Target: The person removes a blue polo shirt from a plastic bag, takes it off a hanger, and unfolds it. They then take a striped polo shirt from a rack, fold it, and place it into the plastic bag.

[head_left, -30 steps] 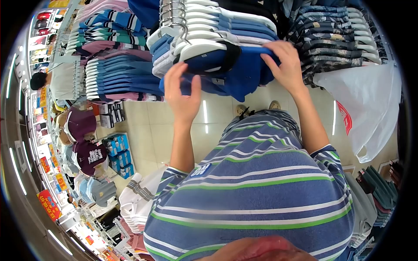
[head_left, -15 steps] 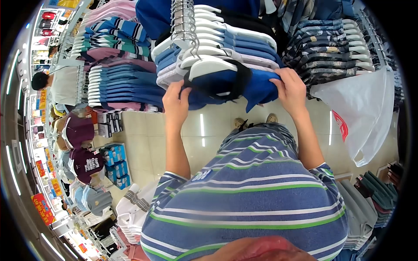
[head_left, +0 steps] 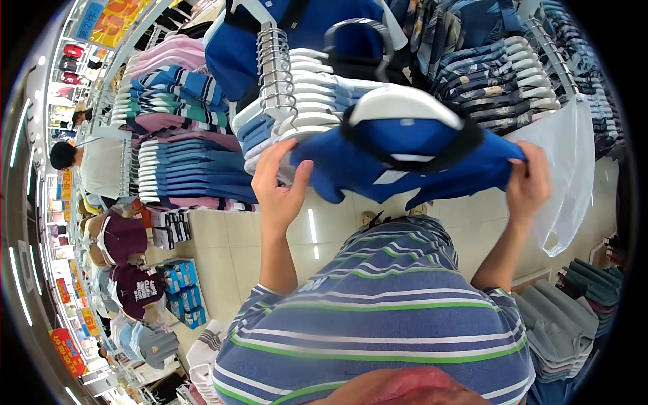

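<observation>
A blue polo shirt (head_left: 466, 158) with a black collar hangs on a white hanger (head_left: 405, 104) in front of me. The grey hook (head_left: 358, 25) of this hanger stands apart from the rail. My right hand (head_left: 530, 182) is closed round the shirt's right shoulder or sleeve. At the opposite shoulder, my left hand (head_left: 278, 192) has the cloth's edge between thumb and fingers, beside the row of hung shirts. The shirt is stretched between both hands, and a white tag (head_left: 391, 177) shows below its collar.
A metal rail (head_left: 275, 88) carries several shirts on white hangers. Dark patterned shirts (head_left: 486, 81) hang at the right, with a white plastic bag (head_left: 563, 175) below them. Blue shirts (head_left: 196, 169) hang at the left. A person in white (head_left: 104, 162) stands farther left.
The blue polo shirt has moved right and away from the rail, its hanger now more visible. My right hand has moved right and down; my left hand has dropped slightly.
</observation>
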`<action>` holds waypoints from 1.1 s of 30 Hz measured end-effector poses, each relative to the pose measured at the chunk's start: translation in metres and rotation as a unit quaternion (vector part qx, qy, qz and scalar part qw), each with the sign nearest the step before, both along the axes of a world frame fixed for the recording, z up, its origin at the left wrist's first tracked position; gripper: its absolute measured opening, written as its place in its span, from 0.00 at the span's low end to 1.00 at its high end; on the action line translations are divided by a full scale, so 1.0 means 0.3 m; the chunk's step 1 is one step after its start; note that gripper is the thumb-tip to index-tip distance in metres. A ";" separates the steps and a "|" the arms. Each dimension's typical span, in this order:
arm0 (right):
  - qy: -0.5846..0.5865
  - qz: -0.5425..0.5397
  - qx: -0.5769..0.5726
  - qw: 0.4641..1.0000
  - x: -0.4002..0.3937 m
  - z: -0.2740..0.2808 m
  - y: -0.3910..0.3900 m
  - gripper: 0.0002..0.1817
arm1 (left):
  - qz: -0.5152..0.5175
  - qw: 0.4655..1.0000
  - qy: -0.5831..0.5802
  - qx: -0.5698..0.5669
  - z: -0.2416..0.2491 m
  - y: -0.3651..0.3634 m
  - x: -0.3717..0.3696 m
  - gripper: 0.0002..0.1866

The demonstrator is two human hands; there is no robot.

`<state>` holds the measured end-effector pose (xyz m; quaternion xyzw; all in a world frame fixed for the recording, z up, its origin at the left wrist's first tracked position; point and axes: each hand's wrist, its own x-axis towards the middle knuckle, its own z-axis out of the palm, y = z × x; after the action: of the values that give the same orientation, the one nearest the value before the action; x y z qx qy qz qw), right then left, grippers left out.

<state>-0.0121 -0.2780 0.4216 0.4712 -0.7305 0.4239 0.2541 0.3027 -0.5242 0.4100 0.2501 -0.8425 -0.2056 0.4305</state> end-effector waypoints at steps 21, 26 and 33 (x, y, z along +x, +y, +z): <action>0.103 -0.351 0.131 0.922 0.033 0.064 0.154 0.10 | -0.156 0.963 -0.070 -0.208 -0.045 -0.005 -0.492 0.16; 0.105 -0.347 0.091 0.928 0.055 0.032 0.085 0.08 | -0.067 0.939 -0.292 -0.168 -0.073 -0.115 -0.884 0.23; 0.119 -0.322 0.032 0.939 -0.057 0.054 -0.030 0.07 | 0.036 0.851 -0.522 -0.048 -0.180 -0.311 -0.936 0.38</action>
<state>-0.0293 -0.2871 0.4378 0.2652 -0.8211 0.2366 0.4467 0.0217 -0.6177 0.3560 0.3297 -0.9424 0.0121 -0.0543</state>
